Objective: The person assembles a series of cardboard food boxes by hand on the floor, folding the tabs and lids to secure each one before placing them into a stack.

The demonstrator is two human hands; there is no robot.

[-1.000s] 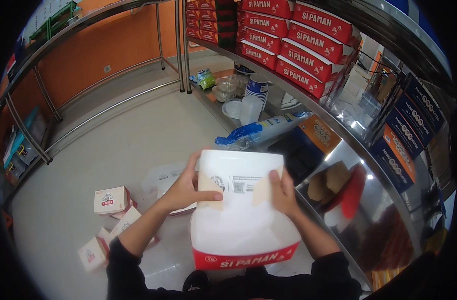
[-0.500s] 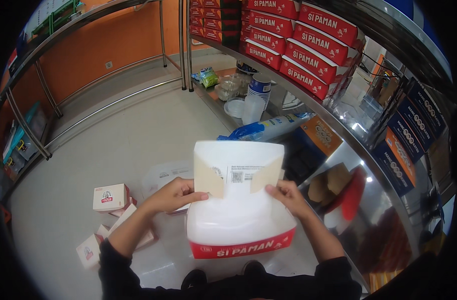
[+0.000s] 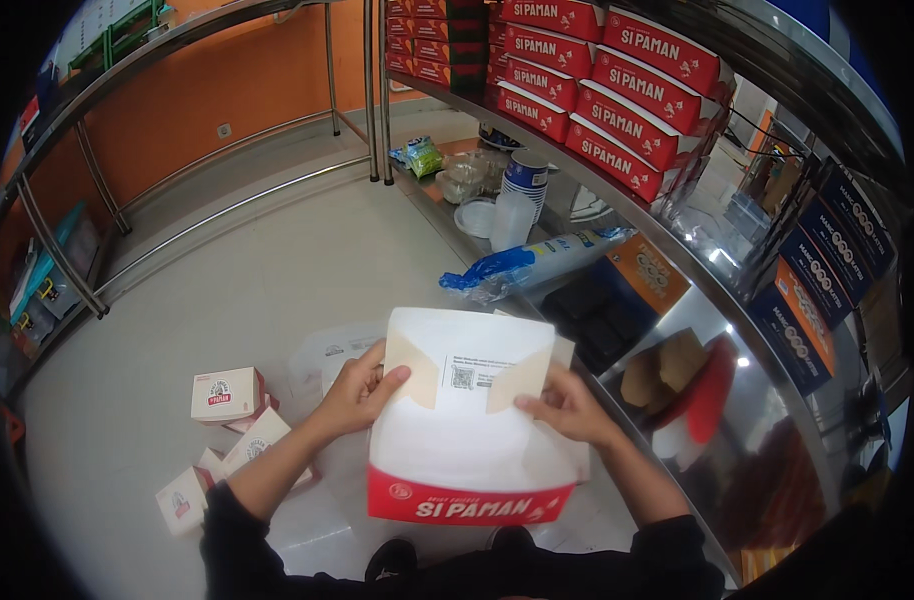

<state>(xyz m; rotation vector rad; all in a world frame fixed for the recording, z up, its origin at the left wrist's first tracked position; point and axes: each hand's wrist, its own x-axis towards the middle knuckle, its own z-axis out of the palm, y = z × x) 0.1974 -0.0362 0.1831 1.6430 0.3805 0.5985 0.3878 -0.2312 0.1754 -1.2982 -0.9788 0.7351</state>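
A red and white cardboard food box (image 3: pixel 462 440) hangs in front of me, its red printed wall towards me. The white lid panel stands up at the far side, with a tan folded flap on each side. My left hand (image 3: pixel 365 388) is closed on the left edge, thumb over the left flap. On the opposite edge my right hand (image 3: pixel 572 405) grips likewise, thumb on the right flap. The fingers of both hands are partly hidden behind the cardboard.
Small cream boxes (image 3: pixel 227 394) lie on the floor at left, beside a clear plastic bag (image 3: pixel 312 350). To the right, a steel table (image 3: pixel 667 215) carries stacked red boxes (image 3: pixel 617 110). Its lower shelf holds paper cups (image 3: pixel 525 175) and a blue-and-clear plastic pack (image 3: pixel 537 262).
The box has tilted, so its hollow inside shows less and the lid panel looks lower. My left hand has risen along the edge; my right hand has moved slightly left and down.
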